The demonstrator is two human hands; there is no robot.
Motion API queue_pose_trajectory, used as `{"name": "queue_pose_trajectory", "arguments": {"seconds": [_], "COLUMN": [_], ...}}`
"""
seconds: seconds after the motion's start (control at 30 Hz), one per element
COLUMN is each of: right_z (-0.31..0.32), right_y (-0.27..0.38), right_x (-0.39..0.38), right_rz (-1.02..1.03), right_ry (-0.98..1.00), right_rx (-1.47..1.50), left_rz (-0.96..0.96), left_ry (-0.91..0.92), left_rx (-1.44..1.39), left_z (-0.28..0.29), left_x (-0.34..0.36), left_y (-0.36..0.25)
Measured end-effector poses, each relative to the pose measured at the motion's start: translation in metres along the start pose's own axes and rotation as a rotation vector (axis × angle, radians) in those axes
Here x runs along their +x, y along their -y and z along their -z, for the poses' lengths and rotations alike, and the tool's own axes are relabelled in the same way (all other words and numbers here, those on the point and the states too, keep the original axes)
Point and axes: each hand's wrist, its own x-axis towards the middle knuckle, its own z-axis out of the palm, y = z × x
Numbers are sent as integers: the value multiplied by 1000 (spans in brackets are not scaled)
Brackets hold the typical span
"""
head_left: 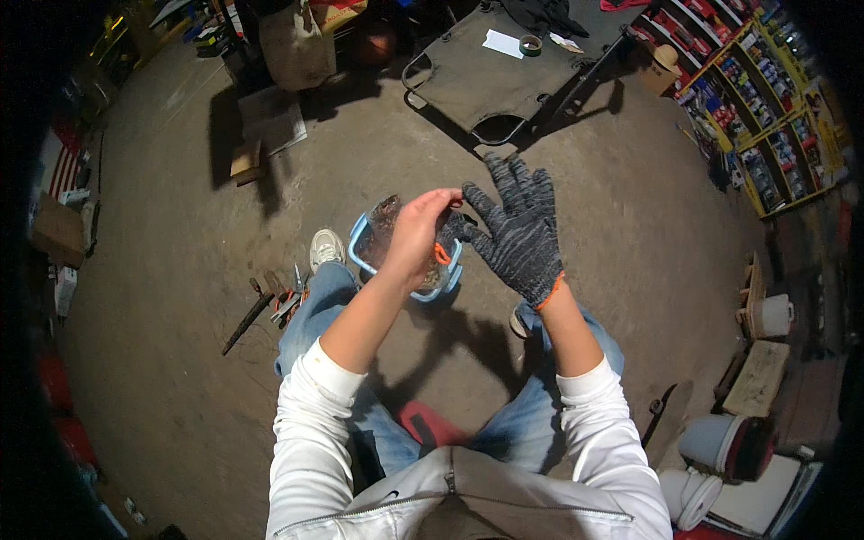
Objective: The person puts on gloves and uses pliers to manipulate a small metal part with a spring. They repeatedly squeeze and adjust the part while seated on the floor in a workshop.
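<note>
The person sits with both arms held out in front. The right hand (pixel 520 236) wears a grey knit glove (pixel 526 256) with an orange edge at the wrist. Its fingers are spread wide apart and it holds nothing. The left hand (pixel 416 236) is bare. Its fingers are pinched together on a second grey glove (pixel 452 230), which hangs just beside the palm of the right hand. That second glove also shows a bit of orange trim near the left fingers.

Right under the two hands, down on the floor (pixel 630 225), sits a clear tub with a blue rim (pixel 360 256). There is something dark inside it, but I cannot tell what. A white shoe (pixel 326 247) rests just left of the tub. Further left of the bare hand, some tools (pixel 279 301) lie on the floor. Far ahead of the hands stands a folding cot (pixel 486 72) with a roll of tape (pixel 531 44) on it.
</note>
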Motion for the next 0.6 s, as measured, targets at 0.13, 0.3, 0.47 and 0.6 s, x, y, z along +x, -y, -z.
{"name": "queue_pose_trajectory", "arguments": {"seconds": [0.13,0.3,0.47,0.6], "right_z": [-9,-9,-7,-15], "right_y": [8,15,9,9], "right_x": [-3,-3,-6,-7], "right_rz": [109,49,-169,-284], "right_ry": [53,138,303,86], "right_rx": [-156,-76,398,911], "left_rz": [122,-30,-177,-307], "left_ry": [26,-60,-27,52], "left_rx": [-99,-15,-72,-22], "left_z": [-3,2,6,-1], "left_x": [-2,1,5,2], "left_y": [1,5,7,5]}}
